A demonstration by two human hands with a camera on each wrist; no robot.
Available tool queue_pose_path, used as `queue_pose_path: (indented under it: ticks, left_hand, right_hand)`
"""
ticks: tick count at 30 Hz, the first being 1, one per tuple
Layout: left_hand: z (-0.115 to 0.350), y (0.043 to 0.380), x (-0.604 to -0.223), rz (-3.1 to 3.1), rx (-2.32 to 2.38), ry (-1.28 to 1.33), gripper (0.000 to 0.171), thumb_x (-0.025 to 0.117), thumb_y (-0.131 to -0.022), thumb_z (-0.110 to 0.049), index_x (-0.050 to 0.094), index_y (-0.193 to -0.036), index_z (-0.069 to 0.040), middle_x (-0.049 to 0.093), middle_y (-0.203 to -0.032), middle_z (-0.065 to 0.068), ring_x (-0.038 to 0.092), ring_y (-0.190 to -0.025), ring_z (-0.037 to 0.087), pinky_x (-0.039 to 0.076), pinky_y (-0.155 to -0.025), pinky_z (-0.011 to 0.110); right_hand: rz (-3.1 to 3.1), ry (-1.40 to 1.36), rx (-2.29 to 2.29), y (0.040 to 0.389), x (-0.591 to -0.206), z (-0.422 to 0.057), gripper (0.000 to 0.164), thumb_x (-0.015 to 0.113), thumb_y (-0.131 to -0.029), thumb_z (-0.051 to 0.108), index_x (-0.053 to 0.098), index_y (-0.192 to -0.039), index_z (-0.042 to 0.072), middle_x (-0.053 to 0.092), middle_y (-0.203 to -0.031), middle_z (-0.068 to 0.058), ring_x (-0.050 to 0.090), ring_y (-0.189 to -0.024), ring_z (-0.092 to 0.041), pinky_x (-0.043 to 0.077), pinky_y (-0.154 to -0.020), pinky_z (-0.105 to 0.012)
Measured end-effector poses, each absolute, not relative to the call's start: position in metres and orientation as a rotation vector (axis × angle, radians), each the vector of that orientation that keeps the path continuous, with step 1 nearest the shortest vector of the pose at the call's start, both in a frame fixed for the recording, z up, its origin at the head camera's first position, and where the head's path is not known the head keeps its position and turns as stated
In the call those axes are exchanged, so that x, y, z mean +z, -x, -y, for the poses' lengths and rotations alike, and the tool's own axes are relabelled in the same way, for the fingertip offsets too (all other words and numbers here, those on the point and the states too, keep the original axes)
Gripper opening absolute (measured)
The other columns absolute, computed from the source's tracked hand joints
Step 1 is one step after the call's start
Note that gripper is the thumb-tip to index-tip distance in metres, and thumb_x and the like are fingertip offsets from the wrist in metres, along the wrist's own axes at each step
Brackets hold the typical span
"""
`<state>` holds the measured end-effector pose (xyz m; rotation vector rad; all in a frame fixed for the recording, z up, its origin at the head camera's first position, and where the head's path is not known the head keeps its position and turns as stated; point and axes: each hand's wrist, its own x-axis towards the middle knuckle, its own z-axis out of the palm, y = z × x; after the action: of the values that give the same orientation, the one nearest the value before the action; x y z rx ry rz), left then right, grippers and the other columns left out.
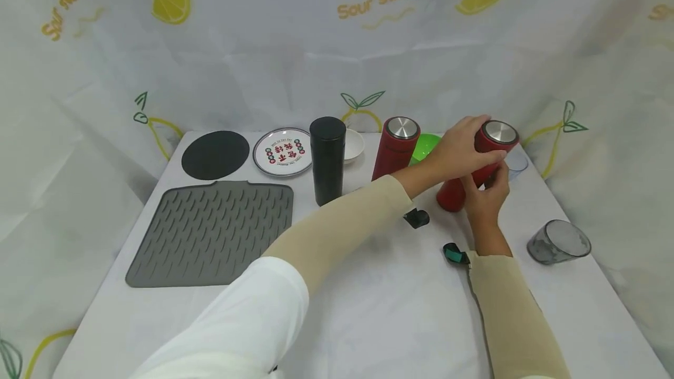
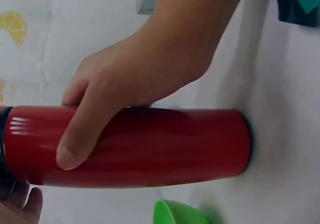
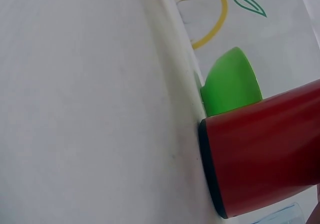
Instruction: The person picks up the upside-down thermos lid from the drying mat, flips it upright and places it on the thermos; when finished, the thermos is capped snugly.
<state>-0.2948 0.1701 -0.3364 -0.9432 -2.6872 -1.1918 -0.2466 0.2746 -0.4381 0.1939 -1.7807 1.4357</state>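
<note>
A red thermos (image 1: 451,195) with a silver-topped lid (image 1: 500,131) stands upright at the back right of the table. My left hand (image 1: 457,150) reaches across from the left and grips it at the top, around the lid. Lower down, my right hand (image 1: 485,196) holds the body. In the left wrist view the right hand (image 2: 135,74) lies with its thumb along the red wall, while left-hand fingers (image 2: 22,209) show near the lid. The right wrist view has the dark base (image 3: 212,169) against the white tabletop.
Beside it stand a second red thermos (image 1: 392,151) and a black tumbler (image 1: 327,162). A green bowl (image 3: 231,84), white bowl (image 1: 354,146) and clear glass (image 1: 516,162) are behind. A grey glass (image 1: 558,243) sits right; a plate (image 1: 282,169), black disc (image 1: 216,155) and grey mat (image 1: 210,238) lie left.
</note>
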Motion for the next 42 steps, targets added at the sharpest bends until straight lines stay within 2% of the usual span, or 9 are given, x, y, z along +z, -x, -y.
queue_pose_path:
  ticks: [5,13,17,24,32,36,39,42]
  left_hand:
    - [-0.173,0.3,-0.332,2.765,-1.212,0.88,0.085,0.077,-0.079,-0.05,0.038,-0.148,-0.019,0.046,-0.139,-0.011,0.041,-0.122,-0.004,0.038,-0.091,0.011]
    - [-0.178,0.299,-0.328,2.71,-1.423,0.775,0.087,0.079,-0.08,-0.042,0.033,-0.151,-0.021,0.051,-0.133,-0.012,0.049,-0.112,-0.002,0.043,-0.085,0.012]
    - [-0.174,0.3,-0.332,2.651,-1.512,0.793,0.084,0.083,-0.077,-0.036,0.039,-0.147,-0.02,0.053,-0.128,-0.013,0.051,-0.107,-0.004,0.042,-0.083,0.011]
    - [-0.166,0.302,-0.341,2.627,-1.552,0.812,0.079,0.082,-0.077,-0.04,0.044,-0.144,-0.023,0.056,-0.126,-0.013,0.051,-0.108,-0.004,0.044,-0.084,0.012]
    - [-0.164,0.3,-0.348,2.552,-1.545,0.768,0.095,0.083,-0.075,-0.044,0.031,-0.152,-0.027,0.047,-0.131,-0.012,0.044,-0.113,-0.007,0.043,-0.088,0.013]
    - [-0.161,0.29,-0.361,2.383,-1.664,0.735,0.084,0.081,-0.08,-0.037,0.035,-0.149,-0.022,0.053,-0.125,-0.011,0.047,-0.112,-0.006,0.041,-0.09,0.011]
    - [-0.16,0.284,-0.367,2.295,-1.736,0.783,0.075,0.077,-0.086,-0.03,0.038,-0.148,-0.016,0.056,-0.127,-0.008,0.047,-0.116,-0.006,0.037,-0.095,0.011]
    - [-0.162,0.283,-0.366,2.324,-1.772,0.804,0.076,0.077,-0.085,-0.032,0.037,-0.148,-0.018,0.055,-0.131,-0.01,0.044,-0.117,-0.008,0.037,-0.096,0.012]
  right_hand:
    - [1.788,-0.178,1.476,0.246,-0.437,-0.272,0.052,0.075,-0.083,0.018,0.054,-0.129,0.007,0.059,-0.12,-0.002,0.055,-0.11,-0.017,0.044,-0.096,-0.029]
    - [1.814,-0.172,1.447,0.244,-0.435,-0.272,0.053,0.075,-0.084,0.022,0.056,-0.132,0.01,0.06,-0.121,-0.004,0.055,-0.111,-0.017,0.045,-0.097,-0.03]
    - [1.809,-0.178,1.44,0.245,-0.436,-0.271,0.054,0.078,-0.082,0.026,0.058,-0.13,0.01,0.06,-0.119,-0.002,0.055,-0.109,-0.016,0.046,-0.095,-0.028]
    - [1.854,-0.158,1.415,0.245,-0.436,-0.271,0.054,0.074,-0.085,0.022,0.055,-0.134,0.011,0.058,-0.125,-0.004,0.053,-0.115,-0.016,0.043,-0.1,-0.032]
    - [1.879,-0.115,1.395,0.244,-0.437,-0.272,0.055,0.076,-0.085,0.027,0.055,-0.135,0.014,0.057,-0.125,-0.004,0.053,-0.115,-0.016,0.044,-0.099,-0.031]
    - [1.861,-0.122,1.388,0.242,-0.438,-0.273,0.057,0.077,-0.084,0.026,0.056,-0.134,0.01,0.058,-0.123,-0.006,0.053,-0.113,-0.016,0.045,-0.098,-0.03]
    - [1.843,-0.124,1.396,0.241,-0.437,-0.274,0.055,0.076,-0.083,0.021,0.057,-0.133,0.007,0.058,-0.12,-0.003,0.053,-0.112,-0.016,0.046,-0.096,-0.029]
    - [1.845,-0.113,1.37,0.24,-0.435,-0.274,0.053,0.074,-0.083,0.017,0.057,-0.131,0.004,0.058,-0.117,0.001,0.053,-0.11,-0.014,0.046,-0.095,-0.028]
